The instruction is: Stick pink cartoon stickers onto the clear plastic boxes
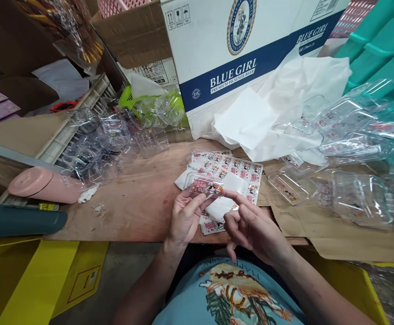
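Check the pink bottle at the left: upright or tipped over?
Tipped over: the pink bottle lies on its side along the wooden bench, its base facing the camera.

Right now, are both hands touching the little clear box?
Touching. The head view shows left hand fingers gripping the clear box from below, right hand forefinger pressed on its sticker edge.
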Tool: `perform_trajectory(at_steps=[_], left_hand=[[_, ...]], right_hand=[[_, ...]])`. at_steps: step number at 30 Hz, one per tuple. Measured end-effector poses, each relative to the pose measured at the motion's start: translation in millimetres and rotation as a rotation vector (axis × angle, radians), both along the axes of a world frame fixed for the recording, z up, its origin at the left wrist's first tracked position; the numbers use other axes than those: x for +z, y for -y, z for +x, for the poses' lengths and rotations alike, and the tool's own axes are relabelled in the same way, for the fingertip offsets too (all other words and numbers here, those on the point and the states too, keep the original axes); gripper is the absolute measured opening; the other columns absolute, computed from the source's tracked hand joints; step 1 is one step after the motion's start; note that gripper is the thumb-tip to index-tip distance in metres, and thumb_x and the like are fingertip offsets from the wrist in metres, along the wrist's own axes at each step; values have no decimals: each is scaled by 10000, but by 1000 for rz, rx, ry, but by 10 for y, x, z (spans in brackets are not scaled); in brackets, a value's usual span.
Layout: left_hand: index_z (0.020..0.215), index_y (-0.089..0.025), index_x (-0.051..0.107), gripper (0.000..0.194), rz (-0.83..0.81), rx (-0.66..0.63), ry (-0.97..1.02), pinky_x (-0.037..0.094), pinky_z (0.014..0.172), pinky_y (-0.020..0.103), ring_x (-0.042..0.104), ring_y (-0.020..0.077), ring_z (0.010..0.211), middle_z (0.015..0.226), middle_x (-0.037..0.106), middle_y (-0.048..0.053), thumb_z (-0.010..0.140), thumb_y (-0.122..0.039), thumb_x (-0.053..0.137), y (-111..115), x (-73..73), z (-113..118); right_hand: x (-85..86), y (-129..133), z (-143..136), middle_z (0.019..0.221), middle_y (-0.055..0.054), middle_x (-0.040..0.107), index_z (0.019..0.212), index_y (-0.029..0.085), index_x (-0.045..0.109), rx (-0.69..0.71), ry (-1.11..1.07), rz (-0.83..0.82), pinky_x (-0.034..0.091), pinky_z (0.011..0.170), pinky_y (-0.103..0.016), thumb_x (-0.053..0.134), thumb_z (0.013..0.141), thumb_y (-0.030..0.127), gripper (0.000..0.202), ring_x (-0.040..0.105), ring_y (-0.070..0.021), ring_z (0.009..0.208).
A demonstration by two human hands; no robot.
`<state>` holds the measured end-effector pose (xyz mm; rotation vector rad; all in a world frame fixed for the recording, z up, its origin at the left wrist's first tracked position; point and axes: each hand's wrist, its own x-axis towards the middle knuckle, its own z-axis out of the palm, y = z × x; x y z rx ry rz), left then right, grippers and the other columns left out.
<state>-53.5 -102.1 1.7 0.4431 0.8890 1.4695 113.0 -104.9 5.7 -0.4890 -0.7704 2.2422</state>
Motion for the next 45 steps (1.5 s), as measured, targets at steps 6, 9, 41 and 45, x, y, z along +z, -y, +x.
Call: perform_trajectory(at_steps=[6, 9, 41, 45], left_hand=[[943, -169, 754, 195, 12, -15, -21, 543, 1006, 444, 722, 221, 986, 1004, 784, 41, 759, -105, 744, 4, -2, 9], [921, -180, 750, 183, 21, -17, -9, 534, 1019, 448, 716, 221, 1009, 1009, 783, 36, 754, -105, 751, 8, -5, 6], [878, -147, 755, 129, 0, 104, 64, 548, 985, 430, 725, 204, 962, 997, 780, 62, 799, -248, 767, -51, -58, 78], [868, -155, 766, 121, 9, 123, 36, 568, 948, 363, 730, 190, 957, 1005, 781, 66, 784, -240, 784, -59, -75, 135]], right_hand=[[-50, -26, -10, 565, 100, 460, 1423, 256, 408, 10, -8, -23, 591, 466, -300, 528, 985, 433, 487, 260, -50, 402], [-58, -39, -18, 555, 103, 454, 1406, 262, 426, 9, 8, -36, 592, 464, -296, 537, 978, 447, 478, 255, -50, 398], [-37, 83, -141, 506, 86, 394, 1493, 185, 381, -171, 573, 355, 483, 438, -273, 490, 973, 527, 631, 342, -107, 409], [-107, 128, -188, 713, -55, 655, 1594, 142, 186, -368, 1196, 1185, 472, 534, -310, 486, 998, 448, 734, 575, -194, 557]])
